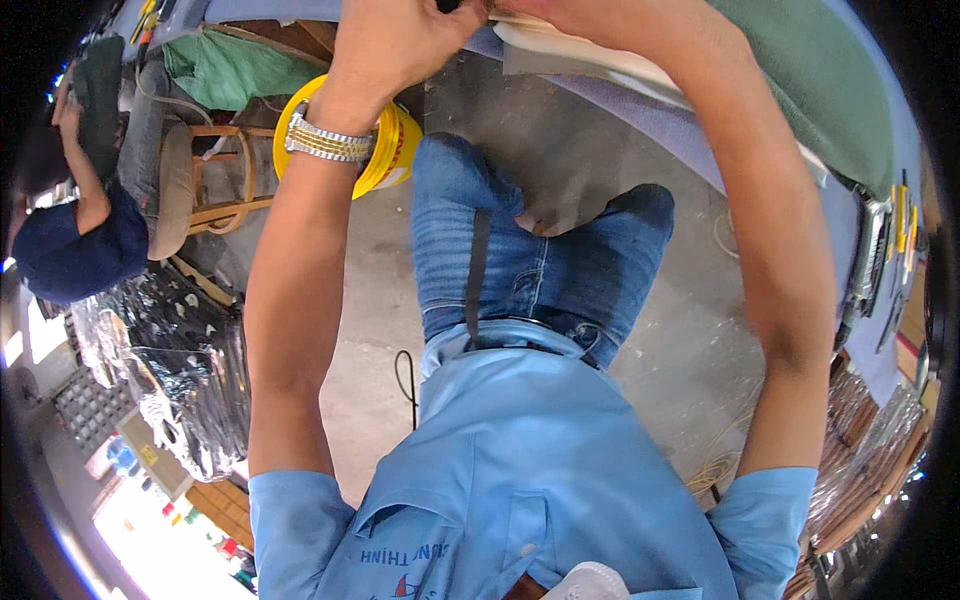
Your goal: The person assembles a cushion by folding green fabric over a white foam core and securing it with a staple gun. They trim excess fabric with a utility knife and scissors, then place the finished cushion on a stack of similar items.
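Both hands meet at the top edge: the left hand [400,40], above a metal wristwatch [328,140], pinches a small dark object [447,5], mostly cut off; the right hand [560,12] is largely cropped, its grip unreadable.

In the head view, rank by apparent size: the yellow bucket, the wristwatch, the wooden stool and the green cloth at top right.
1. Green cloth
2. Wooden stool and yellow bucket: look alike, and the arm hides part of the bucket
3. Wristwatch, smallest, though nearest the camera
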`<state>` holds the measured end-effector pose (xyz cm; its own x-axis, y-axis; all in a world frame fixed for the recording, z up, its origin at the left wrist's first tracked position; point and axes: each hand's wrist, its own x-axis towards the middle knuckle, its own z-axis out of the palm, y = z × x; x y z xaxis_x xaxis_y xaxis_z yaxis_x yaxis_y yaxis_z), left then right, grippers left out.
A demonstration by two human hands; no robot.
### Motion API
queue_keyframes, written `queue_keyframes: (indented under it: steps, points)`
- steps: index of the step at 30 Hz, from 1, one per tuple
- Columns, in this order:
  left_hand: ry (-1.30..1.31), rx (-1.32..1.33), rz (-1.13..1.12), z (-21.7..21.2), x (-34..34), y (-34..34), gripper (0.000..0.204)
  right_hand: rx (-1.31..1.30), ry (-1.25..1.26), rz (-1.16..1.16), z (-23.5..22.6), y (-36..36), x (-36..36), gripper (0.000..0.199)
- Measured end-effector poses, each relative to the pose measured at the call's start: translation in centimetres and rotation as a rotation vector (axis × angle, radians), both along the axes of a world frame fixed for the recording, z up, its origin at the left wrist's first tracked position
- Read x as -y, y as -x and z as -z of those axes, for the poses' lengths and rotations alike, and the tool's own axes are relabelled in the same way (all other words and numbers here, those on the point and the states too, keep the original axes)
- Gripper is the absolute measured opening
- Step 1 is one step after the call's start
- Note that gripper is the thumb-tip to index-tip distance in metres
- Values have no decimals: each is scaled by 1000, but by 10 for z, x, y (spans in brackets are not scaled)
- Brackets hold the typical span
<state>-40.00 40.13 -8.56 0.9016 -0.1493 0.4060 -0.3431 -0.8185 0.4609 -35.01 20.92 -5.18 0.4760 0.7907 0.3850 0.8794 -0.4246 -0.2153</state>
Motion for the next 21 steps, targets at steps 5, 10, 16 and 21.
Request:
queue_keyframes:
  steps: [5,10,16,21]
  points:
    - [33,-98,-22,-5,1,-4,27,181,-26,72,23,-8,-2,19]
    - [61,-132,-90,0,0,-2,26,181,-27,92,25,-8,-4,19]
    - [168,40,20,24,-9,-9,24,250,-40,87,25,-5,-4,13]
    - [106,33,-77,20,-1,-1,25,308,-138,11,38,-9,-8,11]
